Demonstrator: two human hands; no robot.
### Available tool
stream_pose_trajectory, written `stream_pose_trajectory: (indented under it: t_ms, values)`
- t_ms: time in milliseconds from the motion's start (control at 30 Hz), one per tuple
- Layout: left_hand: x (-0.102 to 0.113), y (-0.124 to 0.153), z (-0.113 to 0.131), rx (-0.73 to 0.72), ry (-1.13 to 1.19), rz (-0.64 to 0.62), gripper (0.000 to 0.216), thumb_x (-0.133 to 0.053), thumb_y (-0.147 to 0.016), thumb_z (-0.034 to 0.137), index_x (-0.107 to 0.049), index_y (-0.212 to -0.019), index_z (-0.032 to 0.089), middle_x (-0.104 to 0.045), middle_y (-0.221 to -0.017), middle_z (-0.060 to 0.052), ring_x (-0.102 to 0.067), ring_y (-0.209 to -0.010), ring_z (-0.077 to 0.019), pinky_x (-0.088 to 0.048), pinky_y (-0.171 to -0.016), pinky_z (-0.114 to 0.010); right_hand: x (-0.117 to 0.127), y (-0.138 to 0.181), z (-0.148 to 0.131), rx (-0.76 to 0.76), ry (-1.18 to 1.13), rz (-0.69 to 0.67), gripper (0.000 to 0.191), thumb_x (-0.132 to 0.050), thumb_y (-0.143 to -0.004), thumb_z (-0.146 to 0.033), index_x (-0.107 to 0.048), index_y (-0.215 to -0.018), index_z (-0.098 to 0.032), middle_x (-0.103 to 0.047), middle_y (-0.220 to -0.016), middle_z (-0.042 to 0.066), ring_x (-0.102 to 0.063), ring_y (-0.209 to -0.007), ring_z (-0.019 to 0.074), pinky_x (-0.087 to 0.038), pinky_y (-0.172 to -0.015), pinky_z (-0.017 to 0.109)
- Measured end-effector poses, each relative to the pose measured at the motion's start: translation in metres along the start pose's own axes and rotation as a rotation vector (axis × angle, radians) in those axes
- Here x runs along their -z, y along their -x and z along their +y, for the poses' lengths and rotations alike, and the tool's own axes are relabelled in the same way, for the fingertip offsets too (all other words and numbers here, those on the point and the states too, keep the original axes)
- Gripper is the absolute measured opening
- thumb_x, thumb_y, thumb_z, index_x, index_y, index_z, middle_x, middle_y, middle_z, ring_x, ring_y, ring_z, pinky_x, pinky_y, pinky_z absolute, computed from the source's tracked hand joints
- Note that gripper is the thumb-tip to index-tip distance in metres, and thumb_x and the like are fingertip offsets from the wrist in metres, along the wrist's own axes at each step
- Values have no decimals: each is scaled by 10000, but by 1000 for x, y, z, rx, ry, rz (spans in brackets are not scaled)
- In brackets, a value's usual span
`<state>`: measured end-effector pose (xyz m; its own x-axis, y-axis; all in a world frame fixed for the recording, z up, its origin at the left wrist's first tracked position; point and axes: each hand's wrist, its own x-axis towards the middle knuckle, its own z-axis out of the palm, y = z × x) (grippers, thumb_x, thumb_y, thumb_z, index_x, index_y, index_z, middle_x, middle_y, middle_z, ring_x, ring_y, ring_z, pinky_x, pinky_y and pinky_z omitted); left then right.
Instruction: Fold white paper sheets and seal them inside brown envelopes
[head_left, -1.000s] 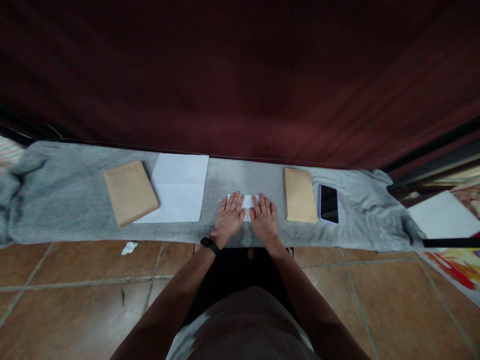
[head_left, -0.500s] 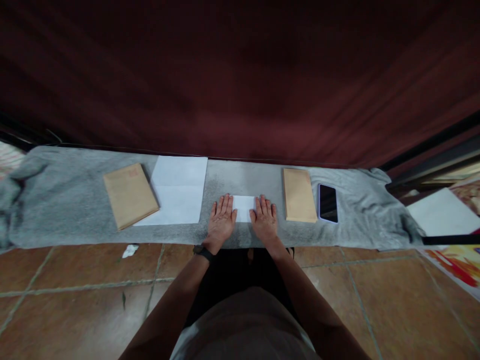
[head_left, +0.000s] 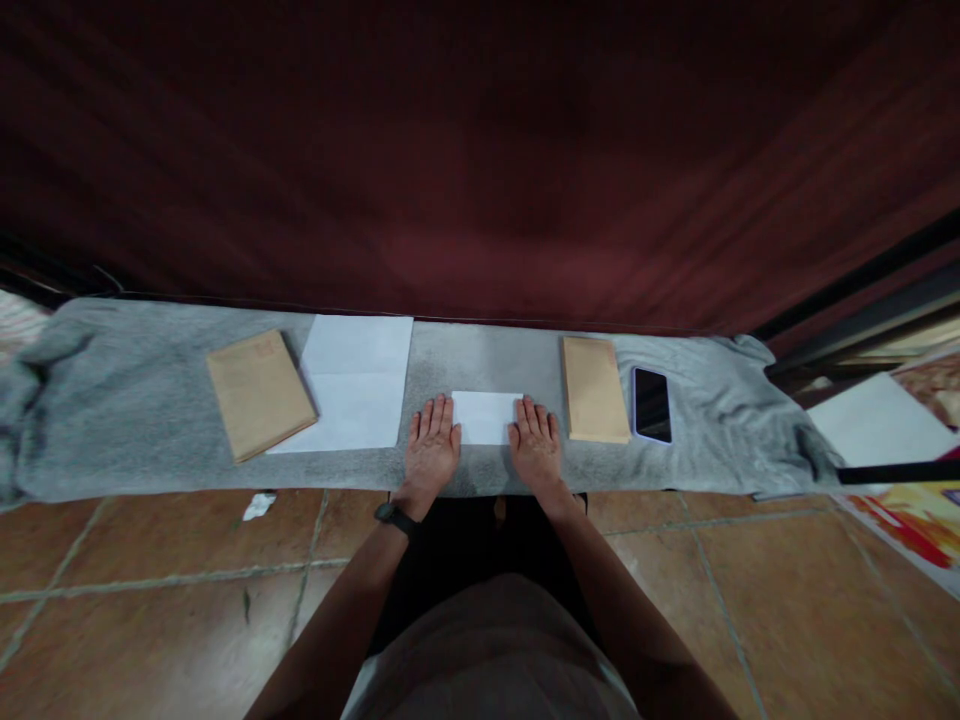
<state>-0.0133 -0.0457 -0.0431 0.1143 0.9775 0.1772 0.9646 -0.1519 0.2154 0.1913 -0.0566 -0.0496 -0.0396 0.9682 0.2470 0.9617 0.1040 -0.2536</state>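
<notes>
A small folded sheet of white paper (head_left: pixel 487 417) lies flat on the grey cloth in front of me. My left hand (head_left: pixel 433 442) rests palm down at its left end, fingers stretched forward. At the right end my right hand (head_left: pixel 536 440) lies the same way, flat with the fingers out. Both hands touch or slightly cover the paper's ends. To the left are larger white sheets (head_left: pixel 356 395) with a crease across them, partly under a stack of brown envelopes (head_left: pixel 261 393). Another stack of brown envelopes (head_left: pixel 596 388) sits right of my right hand.
A phone (head_left: pixel 652 405) in a purple case lies beyond the right envelopes. Grey cloth (head_left: pixel 142 400) covers the narrow bench, backed by a dark red curtain (head_left: pixel 480 180). A white board (head_left: pixel 881 422) and a dark bar stand at the far right. Crumpled tissue (head_left: pixel 259 505) is on the tiled floor.
My hands have slid apart along the folded paper, the left one outward to the left and the right one slightly to the right. More of the paper's white surface shows between them.
</notes>
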Motion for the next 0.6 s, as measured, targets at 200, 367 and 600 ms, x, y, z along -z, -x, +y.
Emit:
stream_pose_trajectory:
  t_ms: [200,367,600]
  values:
    - [5,5,-2,21,3,1,587,-286,-1020,331,-331,-1562,110,-361,-1599,-124,-261,-1518,-284,-216,-1244,-510,6,6,6,-18,12,-16,519,-339,-1043,-277,-381,-1550,-174,-420,-1578,103,-374,-1439,306,-250,-1179,526]
    - [12,8,1,67,14,38,589,-280,-1027,319,-299,-1569,89,-330,-1611,-149,-258,-1519,-290,-229,-1240,-520,8,9,8,-23,20,-19,510,-354,-1043,-275,-397,-1543,-185,-414,-1581,106,-376,-1437,310,-264,-1170,531]
    - [18,16,37,-255,73,-44,552,-320,-1050,339,-314,-1565,140,-310,-1635,-85,-215,-1534,-234,-248,-1251,-441,9,8,6,-21,14,2,504,-363,-1043,-264,-407,-1536,-170,-426,-1570,122,-381,-1437,325,-280,-1163,542]
